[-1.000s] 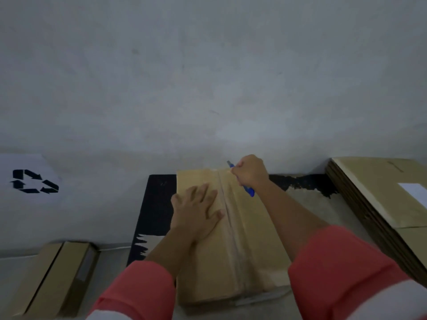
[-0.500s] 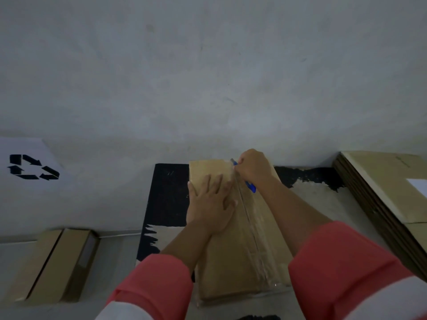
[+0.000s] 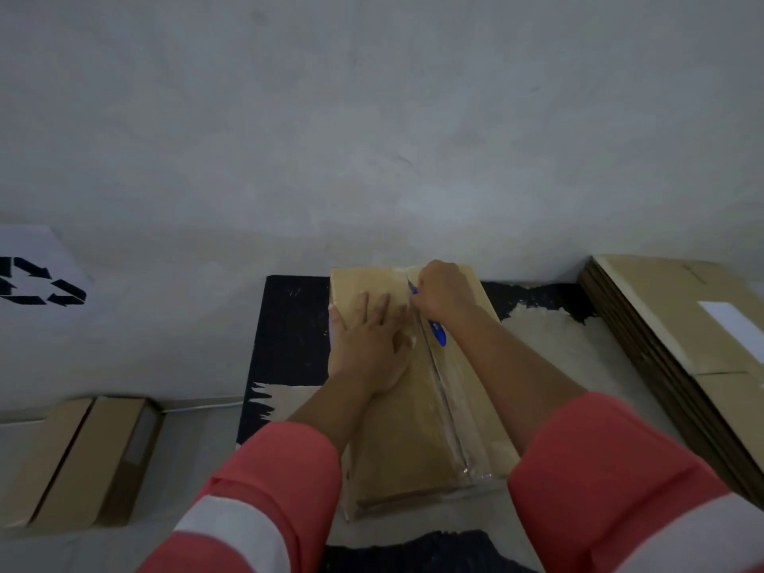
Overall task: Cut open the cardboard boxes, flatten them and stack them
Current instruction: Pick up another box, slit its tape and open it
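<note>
The cardboard box [image 3: 397,440] lies on the black mat [image 3: 289,324], left hand [image 3: 368,345] flat on top, right hand [image 3: 442,293] gripping a blue cutter [image 3: 438,336] at the taped seam [image 3: 448,411] (far end). Looks light, stiff; brace beside the seam.

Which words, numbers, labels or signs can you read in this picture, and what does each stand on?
No words or numbers can be read anywhere.
Recycling sign, three black arrows, no text: on the white sheet at the left.
White label on the stack of flattened boxes: no print can be made out.
</note>
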The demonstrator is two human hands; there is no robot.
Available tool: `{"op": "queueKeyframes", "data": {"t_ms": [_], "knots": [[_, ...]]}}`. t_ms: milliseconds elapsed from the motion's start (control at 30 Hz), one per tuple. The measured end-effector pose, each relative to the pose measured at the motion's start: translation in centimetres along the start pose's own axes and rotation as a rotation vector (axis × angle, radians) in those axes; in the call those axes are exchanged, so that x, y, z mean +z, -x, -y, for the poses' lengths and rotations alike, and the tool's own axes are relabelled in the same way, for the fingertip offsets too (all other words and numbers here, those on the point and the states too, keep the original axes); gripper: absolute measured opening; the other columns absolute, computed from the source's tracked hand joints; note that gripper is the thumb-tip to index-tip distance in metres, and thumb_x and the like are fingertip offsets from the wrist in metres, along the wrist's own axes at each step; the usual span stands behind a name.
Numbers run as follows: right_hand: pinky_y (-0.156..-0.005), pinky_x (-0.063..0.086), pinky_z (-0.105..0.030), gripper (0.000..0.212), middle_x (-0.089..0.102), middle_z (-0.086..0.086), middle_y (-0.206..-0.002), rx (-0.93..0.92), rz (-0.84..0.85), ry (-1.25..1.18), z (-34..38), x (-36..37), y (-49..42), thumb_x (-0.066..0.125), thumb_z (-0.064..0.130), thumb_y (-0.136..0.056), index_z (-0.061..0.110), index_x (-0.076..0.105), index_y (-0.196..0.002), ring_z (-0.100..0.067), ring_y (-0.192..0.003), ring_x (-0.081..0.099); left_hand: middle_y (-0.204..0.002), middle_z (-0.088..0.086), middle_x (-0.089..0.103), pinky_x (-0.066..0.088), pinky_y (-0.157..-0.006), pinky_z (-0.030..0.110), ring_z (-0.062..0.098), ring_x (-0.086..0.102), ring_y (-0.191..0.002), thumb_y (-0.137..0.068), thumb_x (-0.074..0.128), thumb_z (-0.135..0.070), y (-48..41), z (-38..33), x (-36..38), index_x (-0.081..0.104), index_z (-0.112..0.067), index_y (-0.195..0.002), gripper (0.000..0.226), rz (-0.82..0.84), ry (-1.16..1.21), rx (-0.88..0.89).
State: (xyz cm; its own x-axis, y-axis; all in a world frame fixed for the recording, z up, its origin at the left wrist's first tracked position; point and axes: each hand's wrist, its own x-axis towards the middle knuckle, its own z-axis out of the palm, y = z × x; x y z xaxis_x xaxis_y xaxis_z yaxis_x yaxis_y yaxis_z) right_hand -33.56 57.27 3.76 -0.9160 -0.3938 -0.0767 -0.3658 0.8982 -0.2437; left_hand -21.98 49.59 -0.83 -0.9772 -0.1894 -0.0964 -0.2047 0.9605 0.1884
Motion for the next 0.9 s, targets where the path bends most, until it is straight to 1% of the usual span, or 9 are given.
{"op": "queueKeyframes", "data": {"t_ms": [100, 233, 300, 500, 567, 633, 700, 800, 900], "knots": [[-0.047, 0.03, -0.025, 0.038, 0.038, -0.003, -0.055, -0.008, 0.012, -0.012, -0.7, 0.2, 1.4, 0.062, 0.01, -0.084, 0.013, 0.037, -0.055, -0.017, -0.051, 0.039, -0.163, -0.003, -0.008, -0.006, -0.113, 0.064, 0.026, -0.014, -0.148, -0.101, 0.013, -0.053, 0.0, 0.0, 0.0, 0.0, -0.031, -0.155, 0.06, 0.011, -0.036, -0.001], [-0.061, 0.035, -0.027, 0.039, 0.035, -0.002, -0.057, -0.043, 0.039, -0.006, -1.5, 0.3, 4.5, 0.064, 0.017, -0.083, 0.013, 0.035, -0.056, -0.024, -0.065, 0.045, -0.163, -0.002, -0.007, -0.002, -0.113, 0.065, 0.027, -0.012, -0.149, -0.101, 0.013, -0.053, 0.0, 0.0, 0.1, 0.004, -0.029, -0.155, 0.06, 0.011, -0.075, 0.007], [-0.062, 0.035, -0.028, 0.032, 0.035, -0.002, -0.057, -0.048, 0.059, -0.021, -1.9, 0.3, 6.5, 0.065, 0.018, -0.083, 0.009, 0.041, -0.062, -0.024, -0.066, 0.045, -0.163, -0.002, -0.008, 0.0, -0.113, 0.066, 0.028, -0.012, -0.149, -0.102, 0.014, -0.052, 0.0, 0.0, 0.1, 0.004, -0.029, -0.155, 0.06, 0.016, -0.087, 0.012], [-0.056, 0.04, -0.027, 0.039, 0.043, -0.005, -0.055, -0.018, 0.145, -0.029, -3.4, -0.6, 14.1, 0.065, 0.019, -0.084, 0.012, 0.042, -0.053, -0.018, -0.052, 0.045, -0.163, -0.003, -0.008, -0.002, -0.113, 0.065, 0.027, -0.011, -0.149, -0.101, 0.018, -0.051, 0.0, 0.1, 0.1, 0.005, -0.029, -0.155, 0.06, 0.017, -0.048, 0.016], [-0.06, 0.046, -0.029, 0.034, 0.051, -0.006, -0.061, 0.003, 0.168, -0.043, -3.9, -0.7, 16.9, 0.065, 0.021, -0.086, 0.01, 0.05, -0.058, -0.018, -0.056, 0.051, -0.163, -0.004, -0.008, -0.002, -0.113, 0.066, 0.026, -0.01, -0.149, -0.101, 0.017, -0.053, 0.0, 0.2, 0.2, 0.005, -0.03, -0.155, 0.06, 0.017, -0.044, 0.015], [-0.066, 0.05, -0.031, 0.02, 0.062, -0.011, -0.076, 0.033, 0.191, -0.088, -4.6, -0.7, 19.5, 0.065, 0.021, -0.086, 0.006, 0.064, -0.073, -0.019, -0.066, 0.058, -0.163, -0.004, -0.008, -0.002, -0.113, 0.066, 0.026, -0.01, -0.149, -0.1, 0.016, -0.054, -0.1, 0.3, 0.2, 0.005, -0.03, -0.155, 0.061, 0.023, -0.045, 0.017], [-0.057, 0.044, -0.022, 0.017, 0.064, -0.01, -0.083, 0.046, 0.188, -0.129, -5.4, -0.8, 22.2, 0.064, 0.022, -0.087, 0.005, 0.068, -0.085, -0.014, -0.063, 0.053, -0.163, -0.004, -0.008, -0.001, -0.113, 0.065, 0.026, -0.01, -0.149, -0.1, 0.015, -0.055, -0.1, 0.2, 0.1, 0.004, -0.031, -0.155, 0.061, 0.024, -0.054, 0.019], [-0.045, 0.026, -0.016, 0.02, 0.051, -0.001, -0.065, 0.043, 0.123, -0.181, -6.5, -0.4, 25.4, 0.061, 0.025, -0.09, 0.007, 0.067, -0.09, -0.005, -0.05, 0.037, -0.163, -0.003, -0.006, 0.001, -0.113, 0.066, 0.028, -0.007, -0.149, -0.1, 0.016, -0.056, -0.1, 0.1, 0.1, 0.007, -0.03, -0.155, 0.062, 0.009, -0.066, 0.02], [-0.046, 0.029, -0.017, 0.02, 0.06, -0.007, -0.069, 0.023, 0.078, -0.198, -7.6, 0.6, 27.2, 0.062, 0.023, -0.088, 0.004, 0.068, -0.087, -0.006, -0.047, 0.034, -0.163, 0.003, 0.003, 0.005, -0.112, 0.067, 0.032, 0.002, -0.148, -0.099, 0.019, -0.057, 0.2, -0.4, -0.2, 0.014, -0.026, -0.154, 0.063, -0.012, -0.085, -0.009]]}}
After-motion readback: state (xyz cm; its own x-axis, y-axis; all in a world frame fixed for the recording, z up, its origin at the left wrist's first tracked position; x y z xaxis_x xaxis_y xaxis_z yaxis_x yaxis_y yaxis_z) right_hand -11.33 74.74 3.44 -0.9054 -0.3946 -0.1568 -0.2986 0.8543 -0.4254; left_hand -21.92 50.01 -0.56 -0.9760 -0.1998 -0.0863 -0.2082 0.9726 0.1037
